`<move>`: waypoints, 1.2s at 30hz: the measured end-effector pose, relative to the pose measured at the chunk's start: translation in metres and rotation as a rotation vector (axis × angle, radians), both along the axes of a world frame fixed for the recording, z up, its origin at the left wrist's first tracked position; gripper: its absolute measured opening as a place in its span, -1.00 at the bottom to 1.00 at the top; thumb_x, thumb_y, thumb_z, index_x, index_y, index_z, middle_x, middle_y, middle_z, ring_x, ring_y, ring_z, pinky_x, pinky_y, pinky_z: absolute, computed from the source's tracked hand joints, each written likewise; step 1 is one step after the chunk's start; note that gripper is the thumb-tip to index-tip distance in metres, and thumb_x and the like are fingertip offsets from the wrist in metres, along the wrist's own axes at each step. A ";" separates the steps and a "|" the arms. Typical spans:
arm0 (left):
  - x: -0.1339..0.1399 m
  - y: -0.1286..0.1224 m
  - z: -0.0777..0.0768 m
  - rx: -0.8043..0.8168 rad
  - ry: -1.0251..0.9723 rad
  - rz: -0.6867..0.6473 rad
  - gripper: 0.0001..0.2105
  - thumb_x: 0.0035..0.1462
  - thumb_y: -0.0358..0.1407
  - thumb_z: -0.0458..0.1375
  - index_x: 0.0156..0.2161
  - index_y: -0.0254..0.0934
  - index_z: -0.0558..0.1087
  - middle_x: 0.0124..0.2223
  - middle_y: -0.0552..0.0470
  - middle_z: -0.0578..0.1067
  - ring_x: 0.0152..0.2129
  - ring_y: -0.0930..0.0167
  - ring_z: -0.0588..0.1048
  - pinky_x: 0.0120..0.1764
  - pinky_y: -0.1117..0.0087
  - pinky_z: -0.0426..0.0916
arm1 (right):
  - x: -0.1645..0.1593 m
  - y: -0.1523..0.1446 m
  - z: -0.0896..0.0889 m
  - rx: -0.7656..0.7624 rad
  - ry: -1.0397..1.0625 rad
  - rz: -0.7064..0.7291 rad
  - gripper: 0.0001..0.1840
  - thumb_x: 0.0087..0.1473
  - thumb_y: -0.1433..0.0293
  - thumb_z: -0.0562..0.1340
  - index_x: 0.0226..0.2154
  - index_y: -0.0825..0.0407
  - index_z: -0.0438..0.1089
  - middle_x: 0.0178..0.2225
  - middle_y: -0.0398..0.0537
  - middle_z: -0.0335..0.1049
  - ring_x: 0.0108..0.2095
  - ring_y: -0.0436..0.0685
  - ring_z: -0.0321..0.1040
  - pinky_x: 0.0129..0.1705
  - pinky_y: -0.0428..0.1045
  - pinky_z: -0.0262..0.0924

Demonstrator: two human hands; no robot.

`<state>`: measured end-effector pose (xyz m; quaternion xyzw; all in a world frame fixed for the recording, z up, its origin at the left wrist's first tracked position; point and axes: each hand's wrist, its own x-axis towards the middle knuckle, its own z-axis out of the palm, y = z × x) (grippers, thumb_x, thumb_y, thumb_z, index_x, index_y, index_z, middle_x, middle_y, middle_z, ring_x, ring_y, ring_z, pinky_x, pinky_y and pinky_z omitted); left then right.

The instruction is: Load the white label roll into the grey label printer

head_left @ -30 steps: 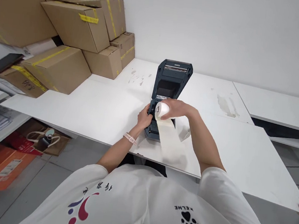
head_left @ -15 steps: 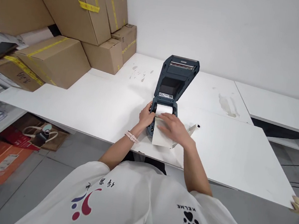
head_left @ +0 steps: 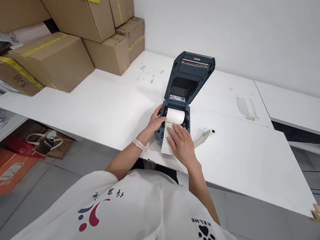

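A dark blue-grey label printer [head_left: 190, 78] stands on the white table with its lid raised. Inside it sits a white label roll [head_left: 175, 116], and a strip of label paper [head_left: 166, 148] runs from the roll over the printer's front edge. My left hand [head_left: 155, 121] wraps round the printer's left side, thumb over the rim beside the roll. Flat on the paper strip, just in front of the roll, lies my right hand [head_left: 182, 143] with fingers stretched out. A small core with a curling tail of backing paper [head_left: 204, 137] lies right of the printer.
Cardboard boxes [head_left: 59, 60] with yellow tape are stacked at the back left against the wall. The white table [head_left: 114, 111] has a front edge close to my body. Below it at left are an orange box [head_left: 1, 171] and a bag [head_left: 61, 149].
My right hand has shifted from the roll's front down onto the paper strip and flattened there. The left hand still holds the printer's side. The camera view has shifted slightly.
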<state>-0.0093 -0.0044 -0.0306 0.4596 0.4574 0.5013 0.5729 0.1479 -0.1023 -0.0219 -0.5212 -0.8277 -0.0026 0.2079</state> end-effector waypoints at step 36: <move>-0.017 -0.097 -0.001 -0.101 0.105 -0.130 -0.02 0.06 -0.01 0.33 0.46 -0.02 -0.12 0.49 -0.04 0.05 0.39 0.12 0.16 0.34 0.13 0.20 | 0.048 0.077 0.074 0.048 0.850 0.020 -0.33 0.35 -0.11 -0.24 0.20 -0.25 0.32 0.23 -0.14 0.34 0.30 0.19 0.23 0.38 0.27 0.07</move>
